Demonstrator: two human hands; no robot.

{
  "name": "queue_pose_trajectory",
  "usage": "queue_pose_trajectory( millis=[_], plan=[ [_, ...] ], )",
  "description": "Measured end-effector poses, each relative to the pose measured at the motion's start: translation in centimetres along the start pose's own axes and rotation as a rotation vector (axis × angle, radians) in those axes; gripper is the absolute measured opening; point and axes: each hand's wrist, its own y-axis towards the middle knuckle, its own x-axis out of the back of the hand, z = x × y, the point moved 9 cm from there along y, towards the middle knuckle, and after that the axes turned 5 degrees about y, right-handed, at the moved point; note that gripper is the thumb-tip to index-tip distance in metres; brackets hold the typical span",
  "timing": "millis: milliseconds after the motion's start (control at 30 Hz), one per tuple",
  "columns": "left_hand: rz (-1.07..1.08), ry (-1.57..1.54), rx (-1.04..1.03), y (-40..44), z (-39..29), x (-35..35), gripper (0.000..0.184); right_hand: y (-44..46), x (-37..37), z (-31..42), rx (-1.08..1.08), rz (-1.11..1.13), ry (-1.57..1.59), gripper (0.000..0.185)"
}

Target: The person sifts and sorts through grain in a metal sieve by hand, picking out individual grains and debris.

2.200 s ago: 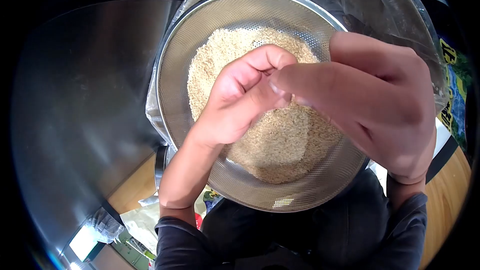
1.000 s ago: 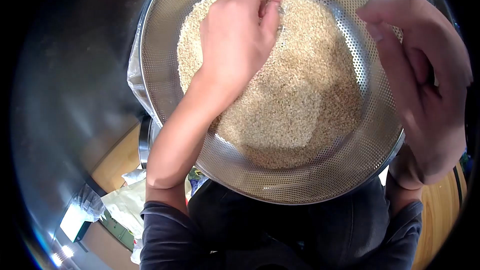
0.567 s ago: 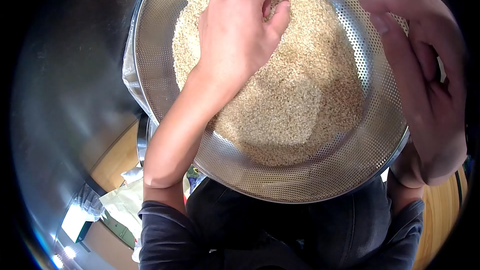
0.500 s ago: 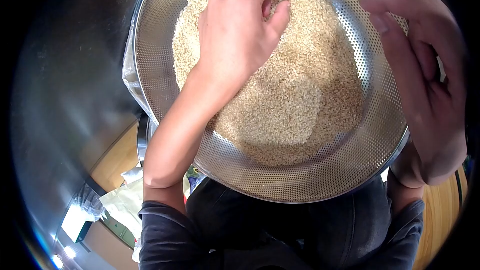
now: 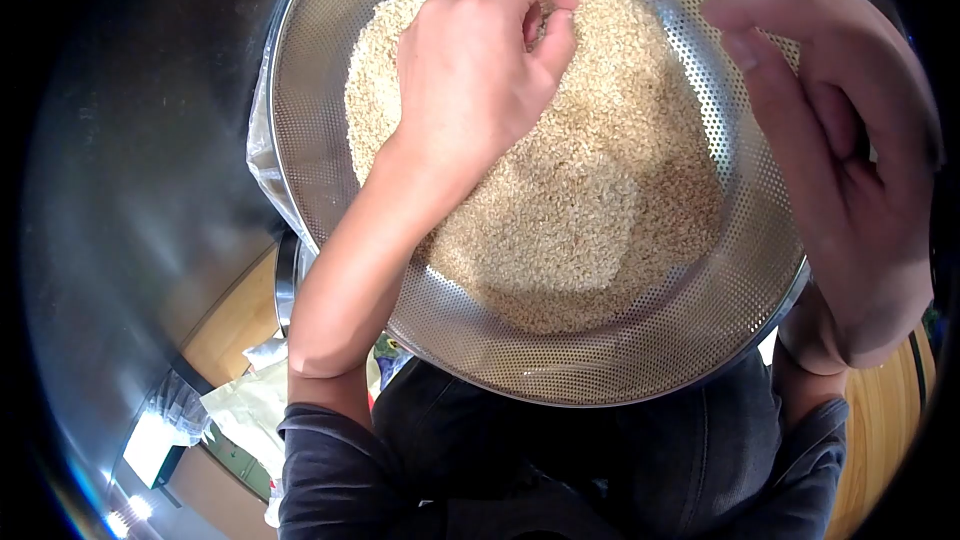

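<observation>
- We take the perforated metal strainer [image 5: 680, 360] as landmark; it fills the middle of the view, tilted or level we cannot tell.
- Pale grain [image 5: 560, 180] lies heaped on the strainer's floor, with bare holes showing beside the heap toward the right wall and the near edge.
- Left hand [image 5: 470, 70]: over the far left part of the strainer, above the grain, back of the hand up. Thumb and forefinger curl together at the tips; whether grain is pinched there, we cannot tell.
- Right hand [image 5: 860, 210]: in front of the strainer's right wall, in shade. Thumb and forefinger tips are close to each other; contact, or anything held, we cannot tell.
- A clear plastic sheet [image 5: 262, 145] shows outside the strainer's left rim.
- Dark trousers [image 5: 620, 450] lie below the strainer's near rim.
- A wooden surface [image 5: 880, 430] shows beyond the strainer, to its near right.
</observation>
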Motion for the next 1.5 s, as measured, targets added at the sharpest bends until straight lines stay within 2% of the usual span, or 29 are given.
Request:
queue_pose_trajectory(
  millis=[100,300,367,533,667,833,900,1067,1133,1433,1500],
  plan=[
    [0.028,0.015,0.056,0.1,0.1,0.1,0.013,0.0,0.0,0.0,0.003,0.017,-0.012,0.013],
    [0.034,0.006,0.042,0.2,0.1,0.2,0.015,0.0,0.2,-0.2,0.019,0.084,-0.037,0.015],
    [0.04,0.011,0.036,0.3,0.1,0.2,0.015,0.1,0.0,-0.3,-0.049,0.123,-0.081,0.014],
    [0.037,0.007,0.0,0.5,-0.3,0.5,0.016,0.6,-0.1,0.6,-0.046,0.053,-0.049,0.013],
    [0.038,0.036,0.07,0.8,-0.1,0.9,0.017,0.6,0.0,0.6,-0.05,0.014,-0.039,0.014],
    [0.061,0.059,0.072,0.7,0.0,0.5,0.017,0.5,0.0,0.5,-0.072,0.006,-0.015,0.013],
    [0.082,0.111,0.047,0.9,-0.4,0.5,0.009,0.6,0.0,0.5,-0.075,0.003,-0.015,0.013],
    [0.072,0.127,0.008,1.0,-0.6,0.4,0.009,0.6,0.0,0.6,-0.016,-0.011,0.016,0.014],
    [0.06,0.128,-0.011,1.0,-0.8,0.4,0.009,0.5,0.0,0.4,-0.067,-0.018,0.016,0.014],
    [0.126,0.225,0.05,1.0,-0.5,0.2,0.008,0.6,0.1,0.5,-0.046,-0.041,0.029,0.014],
    [0.05,0.287,-0.073,0.9,-1.5,0.6,0.007,0.6,0.0,0.5,-0.056,-0.038,0.033,0.014]
  ],
)
